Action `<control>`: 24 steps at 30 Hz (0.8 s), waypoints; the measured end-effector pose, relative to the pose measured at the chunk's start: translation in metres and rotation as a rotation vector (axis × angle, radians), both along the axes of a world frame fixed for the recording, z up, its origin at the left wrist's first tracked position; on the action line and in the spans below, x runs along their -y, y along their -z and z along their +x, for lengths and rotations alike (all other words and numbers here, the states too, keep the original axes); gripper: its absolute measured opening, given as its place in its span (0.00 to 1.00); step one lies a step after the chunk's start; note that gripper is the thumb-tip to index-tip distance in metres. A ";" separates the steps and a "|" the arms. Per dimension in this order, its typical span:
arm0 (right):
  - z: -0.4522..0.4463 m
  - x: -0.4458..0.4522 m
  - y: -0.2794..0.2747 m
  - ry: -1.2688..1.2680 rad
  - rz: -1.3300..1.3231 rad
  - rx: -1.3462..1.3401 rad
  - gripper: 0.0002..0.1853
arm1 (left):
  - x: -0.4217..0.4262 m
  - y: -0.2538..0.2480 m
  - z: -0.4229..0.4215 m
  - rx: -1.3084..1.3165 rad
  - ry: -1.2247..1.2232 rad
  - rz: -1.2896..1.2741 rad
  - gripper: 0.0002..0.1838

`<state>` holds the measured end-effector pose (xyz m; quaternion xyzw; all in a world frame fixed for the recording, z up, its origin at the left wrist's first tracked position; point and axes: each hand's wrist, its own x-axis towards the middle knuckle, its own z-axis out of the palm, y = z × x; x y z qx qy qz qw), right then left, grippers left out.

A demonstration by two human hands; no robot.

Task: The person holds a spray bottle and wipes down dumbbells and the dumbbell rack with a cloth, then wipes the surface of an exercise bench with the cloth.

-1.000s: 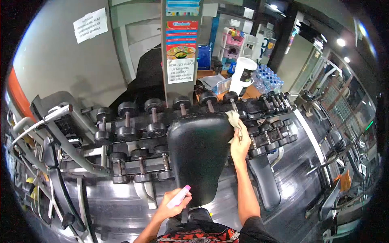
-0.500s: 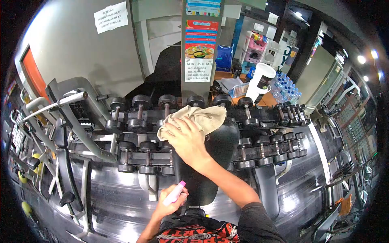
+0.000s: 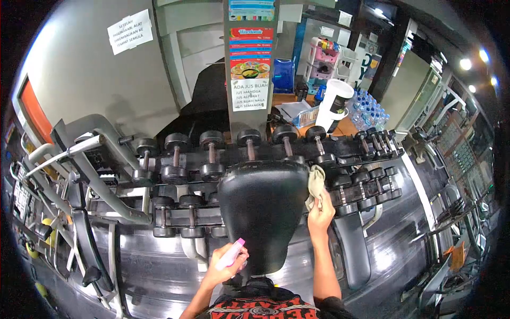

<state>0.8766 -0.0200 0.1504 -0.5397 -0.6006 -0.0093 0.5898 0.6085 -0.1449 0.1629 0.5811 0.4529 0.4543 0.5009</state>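
A black padded bench backrest [image 3: 263, 204] stands tilted in front of me. At its right edge my right hand [image 3: 321, 211] grips a beige cloth [image 3: 317, 183], which hangs folded against the side of the pad. Low on the left, my left hand [image 3: 227, 267] is wrapped round a small white bottle with a pink top [image 3: 232, 254]. The bottle points up and to the right, close to the lower part of the bench, apart from the pad as far as I can tell. My fingers cover much of it.
Behind the bench runs a two-tier dumbbell rack [image 3: 199, 169] with several black dumbbells [image 3: 177, 154]. A frame machine [image 3: 87, 154] stands left. At the back are a pillar with menus [image 3: 251, 64], a white bucket [image 3: 338, 98] and water bottles [image 3: 367, 111]. Another bench [image 3: 351, 250] is at right.
My right hand has moved with the cloth from the pad's upper face to its right edge. The cloth is bunched smaller now. My left hand stays nearly still with the bottle.
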 end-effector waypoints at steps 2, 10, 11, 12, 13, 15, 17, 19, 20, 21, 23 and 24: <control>-0.013 0.011 0.004 0.014 -0.121 -0.169 0.13 | -0.001 0.000 -0.002 0.054 0.007 -0.010 0.05; -0.085 0.007 -0.034 0.206 0.198 0.040 0.16 | 0.002 0.006 -0.034 0.024 -0.006 -0.028 0.02; -0.099 0.010 -0.045 0.113 0.175 0.139 0.17 | 0.003 0.010 -0.039 0.022 -0.002 -0.030 0.02; -0.116 0.013 -0.057 0.022 0.152 0.239 0.17 | 0.003 0.015 -0.045 0.033 0.010 -0.045 0.03; -0.133 0.013 -0.064 -0.026 0.152 0.332 0.18 | 0.004 0.020 -0.051 0.045 0.024 -0.062 0.04; -0.168 0.016 -0.065 -0.139 0.125 0.452 0.19 | 0.006 0.023 -0.059 0.076 0.027 -0.082 0.04; -0.193 0.018 -0.055 -0.284 0.117 0.494 0.19 | 0.006 0.028 -0.067 0.102 0.020 -0.083 0.04; -0.203 0.020 -0.046 -0.370 0.092 0.369 0.18 | 0.007 0.027 -0.073 0.074 0.034 -0.054 0.05; -0.204 0.022 -0.047 -0.413 0.017 0.188 0.18 | 0.008 0.027 -0.077 0.042 0.037 -0.026 0.05; -0.200 0.026 -0.048 -0.620 -0.312 0.030 0.24 | 0.010 0.027 -0.080 0.039 0.048 -0.026 0.05; -0.172 0.024 -0.042 -0.512 0.061 0.401 0.18 | 0.013 0.028 -0.085 0.087 0.050 -0.041 0.05; -0.158 0.021 -0.026 -0.442 0.124 0.584 0.16 | 0.015 0.030 -0.088 0.086 0.059 -0.041 0.05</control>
